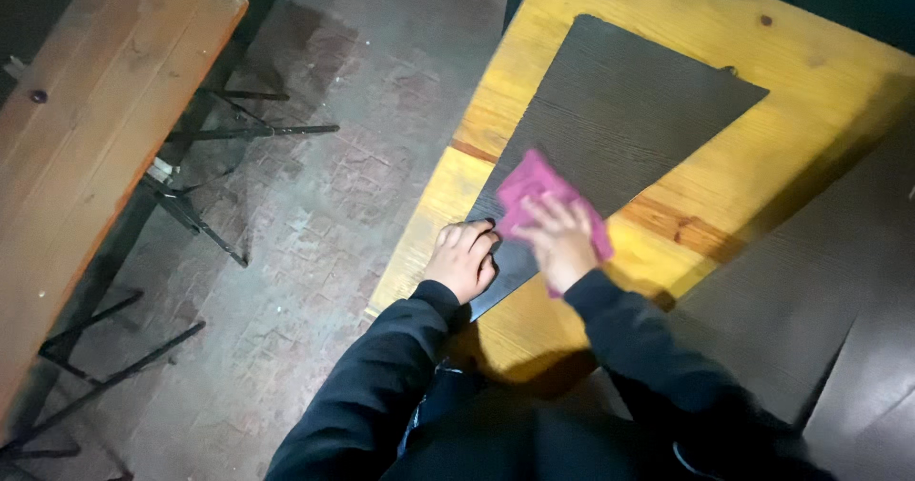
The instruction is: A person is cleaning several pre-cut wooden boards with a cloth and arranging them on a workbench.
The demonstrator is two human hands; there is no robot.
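A crumpled pink cloth (pixel 534 195) lies on a dark, seemingly wood-grained mat (pixel 620 119), flat on the table

My right hand (pixel 562 243) presses pink cloth (pixel 534 190) flat on dark placemat (pixel 620 109), left hand (pixel 462 260) pins mat's corner on yellow wooden table (pixel 839 71)

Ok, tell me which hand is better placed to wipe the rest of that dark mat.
Right. The right hand already lies flat on the pink cloth, which sits on the dark mat. The left hand rests at the mat's near edge on the wooden table, seemingly steadying it, with no cloth.
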